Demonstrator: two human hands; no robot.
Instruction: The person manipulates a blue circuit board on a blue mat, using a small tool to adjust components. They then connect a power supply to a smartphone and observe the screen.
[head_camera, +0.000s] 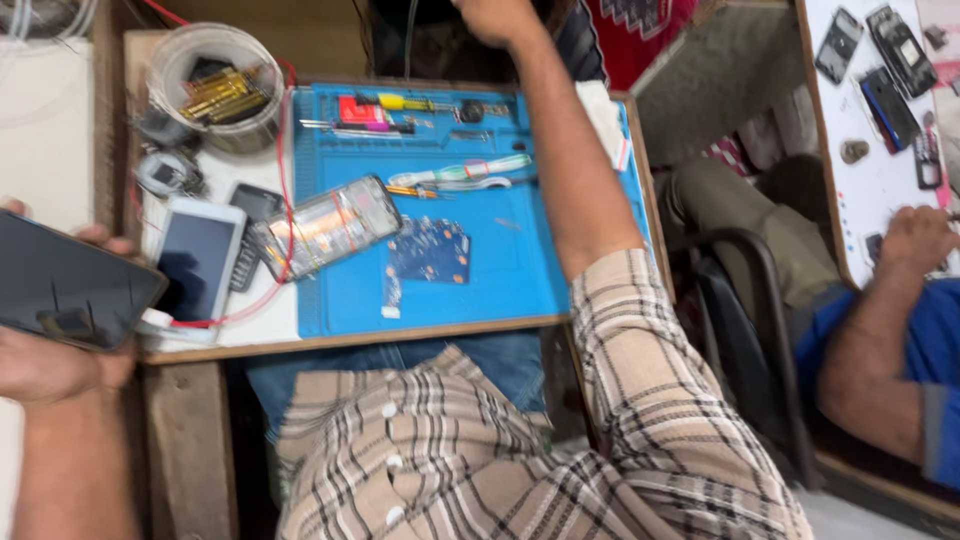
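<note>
Shirt: plaid beige sleeve and front (560, 450) sit closest under my view, filling the lower middle.
Surface: wooden-edged bench (200, 345) carries a blue work mat (510, 270) and a pale strip to its left.
Right arm: I see it stretched up across the mat's right side, with the right hand (493, 18) at the top edge of view, beyond the mat.
Right grip: it looks curled into a fist, but the frame cuts it off, so I cannot tell whether it holds anything.
Left hand: my left hand (50, 365) sits at the far left, off the bench edge, its grip clamped on a dark phone (70, 285) lying flat and tilted, screen up.
Other person: a hand (915, 238) and blue sleeve at the far right rest on a separate white bench strewn with phone parts.
White phone: (197, 262) lies on the pale strip, just left of the mat.
Opened phone: (325, 228) lies slanted on the mat's left part, insides showing, a red wire crossing it.
Round tub: clear container (215, 85) of brass-coloured bits stands at the back left.
Circuit board: small blue board (428, 250) lies mid-mat, just right of the opened phone.
Tools: tweezers and drivers (455, 178) lie along the mat's upper half.
</note>
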